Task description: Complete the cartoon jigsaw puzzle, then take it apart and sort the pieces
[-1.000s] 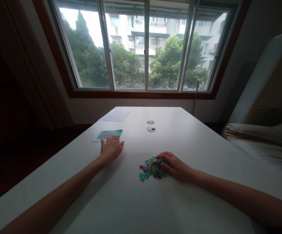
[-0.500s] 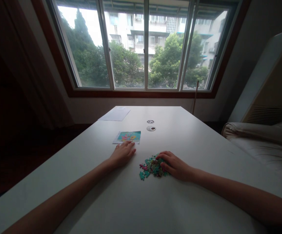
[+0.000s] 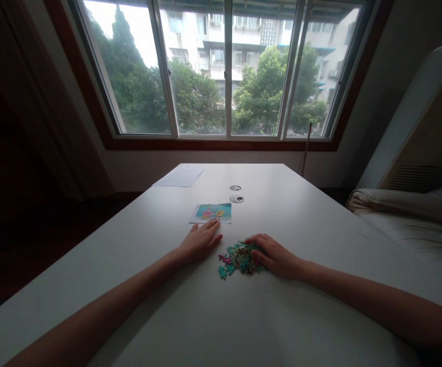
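A pile of small teal and pink puzzle pieces point(image 3: 236, 259) lies on the white table point(image 3: 213, 316). My right hand point(image 3: 272, 255) rests on the pile's right side, fingers curved over the pieces. My left hand point(image 3: 201, 240) lies flat on the table, fingers stretched out, with its fingertips touching the near edge of a small colourful picture card point(image 3: 212, 212). The card lies just beyond the pile, to its left.
A white sheet of paper point(image 3: 180, 177) lies at the far left of the table. Two round cable holes point(image 3: 236, 194) sit near the table's middle. A window spans the far wall. A cushioned seat point(image 3: 408, 214) stands to the right.
My left hand has slid the picture card to the right, from the table's left side to a spot just beyond the puzzle pile. My right hand has stayed on the pile.
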